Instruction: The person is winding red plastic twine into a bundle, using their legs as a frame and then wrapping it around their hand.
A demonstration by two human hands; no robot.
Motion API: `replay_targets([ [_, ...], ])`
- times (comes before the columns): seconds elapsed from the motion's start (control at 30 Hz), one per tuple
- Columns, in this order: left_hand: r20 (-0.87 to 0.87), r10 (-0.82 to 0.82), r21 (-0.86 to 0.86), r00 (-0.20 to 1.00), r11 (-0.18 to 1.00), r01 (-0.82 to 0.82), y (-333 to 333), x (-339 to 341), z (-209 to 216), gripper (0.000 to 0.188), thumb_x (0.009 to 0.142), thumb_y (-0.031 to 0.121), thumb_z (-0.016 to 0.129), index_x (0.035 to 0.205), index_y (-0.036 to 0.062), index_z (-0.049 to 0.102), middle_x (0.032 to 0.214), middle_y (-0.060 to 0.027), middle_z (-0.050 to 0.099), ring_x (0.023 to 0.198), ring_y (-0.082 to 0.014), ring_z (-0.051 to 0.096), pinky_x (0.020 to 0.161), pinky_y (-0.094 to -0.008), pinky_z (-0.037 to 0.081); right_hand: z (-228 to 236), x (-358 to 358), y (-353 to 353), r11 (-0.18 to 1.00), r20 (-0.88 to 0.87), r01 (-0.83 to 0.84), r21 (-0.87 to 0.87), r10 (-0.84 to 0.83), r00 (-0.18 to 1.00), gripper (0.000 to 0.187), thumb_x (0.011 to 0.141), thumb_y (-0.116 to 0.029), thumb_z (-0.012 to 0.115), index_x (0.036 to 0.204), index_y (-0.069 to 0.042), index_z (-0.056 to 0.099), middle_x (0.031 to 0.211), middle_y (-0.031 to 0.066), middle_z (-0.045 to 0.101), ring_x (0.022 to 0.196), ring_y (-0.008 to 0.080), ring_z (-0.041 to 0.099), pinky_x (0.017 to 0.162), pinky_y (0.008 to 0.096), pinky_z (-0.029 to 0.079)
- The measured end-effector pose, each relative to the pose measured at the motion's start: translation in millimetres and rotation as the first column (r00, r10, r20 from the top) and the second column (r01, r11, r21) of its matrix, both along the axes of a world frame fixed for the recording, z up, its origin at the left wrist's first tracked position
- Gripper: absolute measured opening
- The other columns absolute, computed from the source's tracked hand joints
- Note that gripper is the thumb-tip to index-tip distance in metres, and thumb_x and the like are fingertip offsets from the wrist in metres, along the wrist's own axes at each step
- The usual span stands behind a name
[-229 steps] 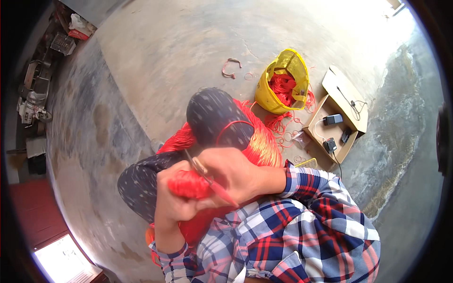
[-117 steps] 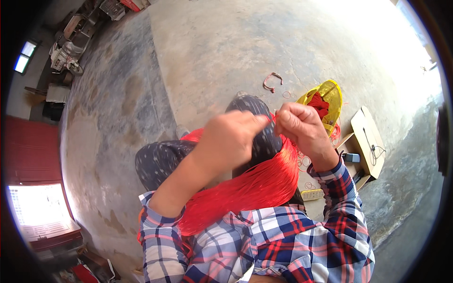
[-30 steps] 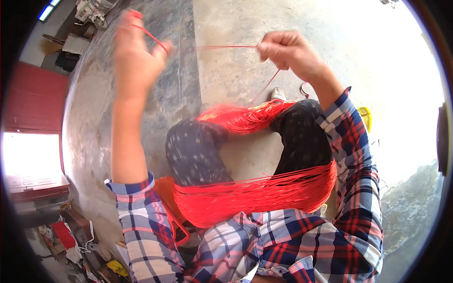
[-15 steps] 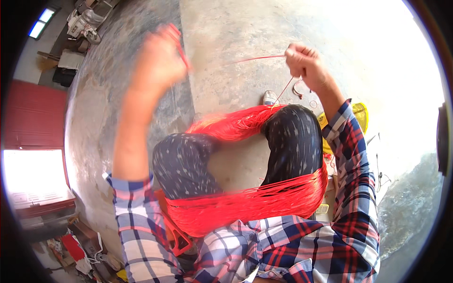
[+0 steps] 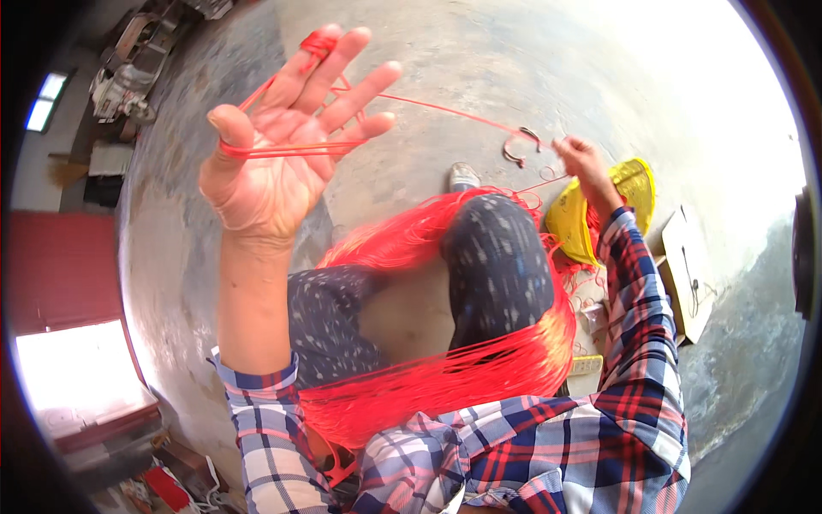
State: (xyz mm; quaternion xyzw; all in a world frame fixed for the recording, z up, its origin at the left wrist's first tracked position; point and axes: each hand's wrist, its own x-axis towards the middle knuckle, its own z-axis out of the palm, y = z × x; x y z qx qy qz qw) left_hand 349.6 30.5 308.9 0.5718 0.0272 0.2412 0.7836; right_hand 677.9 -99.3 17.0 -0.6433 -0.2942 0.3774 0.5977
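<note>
My left hand (image 5: 291, 146) is raised at the upper left, palm showing and fingers spread. Red cord (image 5: 287, 151) loops across its palm from the thumb to the little finger, and a few turns wrap the index fingertip. From this hand a taut strand runs right to my right hand (image 5: 585, 169), whose fingers are pinched on it. Another strand trails from the right hand down toward my knee. A large skein of red strands (image 5: 437, 377) stretches around both my knees in dark speckled trousers (image 5: 501, 265).
By my right knee sits a yellow bag (image 5: 572, 224) with red strands in it. Two small curved pieces (image 5: 514, 154) lie on the concrete floor. An open cardboard box (image 5: 685, 274) stands at the right. Household clutter and a maroon panel (image 5: 64, 265) line the left wall.
My left hand, blurred and closed before, is now spread with cord looped over its fingers. My right hand has moved lower and slightly right. The view has shifted.
</note>
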Motion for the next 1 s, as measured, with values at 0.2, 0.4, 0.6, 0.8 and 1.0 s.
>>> replay_targets([
  [0.2, 0.298, 0.25, -0.22, 0.921, 0.957, -0.188, 28, 21, -4, 0.102, 0.078, 0.035, 0.075, 0.147, -0.0037, 0.011, 0.153, -0.0266, 0.012, 0.138, -0.0499, 0.017, 0.111, -0.0574, 0.029, 131, 23, -59, 0.981, 0.267, 0.143, 0.131, -0.174, 0.948, 0.028, 0.088, -0.032, 0.068, 0.071, -0.012, 0.058, 0.059, -0.0115, 0.04, 0.051, 0.0, 0.031, 0.045, 0.0194, 0.023],
  [0.4, 0.223, 0.677, 0.974, 0.701, -0.186, -0.13, 14, 36, -27, 0.051, 0.076, 0.012, 0.071, 0.121, -0.0026, 0.054, 0.109, -0.0252, 0.061, 0.099, -0.0367, 0.061, 0.085, -0.0374, 0.05, 223, -28, -108, 0.603, -0.036, -0.233, 0.763, 0.399, 0.916, 0.025, 0.094, -0.023, 0.059, 0.077, -0.007, 0.05, 0.063, -0.0093, 0.037, 0.05, -0.0005, 0.027, 0.043, 0.0182, 0.019],
  [0.6, -0.633, -0.499, 0.466, 0.592, 0.364, 0.806, -86, 22, -10, 0.072, 0.075, 0.03, 0.077, 0.131, -0.0041, 0.048, 0.13, -0.0225, 0.054, 0.116, -0.0319, 0.057, 0.095, -0.0375, 0.046, 180, -53, -77, 0.936, -0.028, 0.039, 0.349, -0.031, 0.999, 0.014, 0.091, -0.018, 0.062, 0.081, -0.009, 0.064, 0.064, -0.0112, 0.044, 0.051, -0.0016, 0.031, 0.044, 0.0182, 0.023],
  [0.8, -0.718, 0.106, 0.685, 0.688, 0.286, 0.67, -76, 8, -13, 0.058, 0.073, 0.017, 0.072, 0.124, -0.0031, 0.052, 0.124, -0.0231, 0.055, 0.115, -0.0354, 0.054, 0.095, -0.0379, 0.045, 180, -125, -66, 0.773, 0.269, -0.592, 0.228, 0.535, 0.801, 0.028, 0.093, -0.027, 0.063, 0.077, -0.003, 0.063, 0.066, -0.0055, 0.053, 0.061, 0.0048, 0.046, 0.055, 0.0231, 0.037],
  [1.0, -0.644, -0.22, 0.594, 0.732, 0.46, 0.66, -94, -33, 19, 0.063, 0.077, 0.023, 0.069, 0.131, -0.0019, 0.048, 0.132, -0.0218, 0.051, 0.121, -0.0349, 0.051, 0.103, -0.0408, 0.04, 206, -144, -47, 0.756, -0.248, -0.462, 0.463, 0.611, 0.752, 0.03, 0.097, -0.026, 0.056, 0.075, -0.006, 0.052, 0.059, -0.0066, 0.037, 0.055, 0.0024, 0.035, 0.047, 0.0206, 0.025],
])
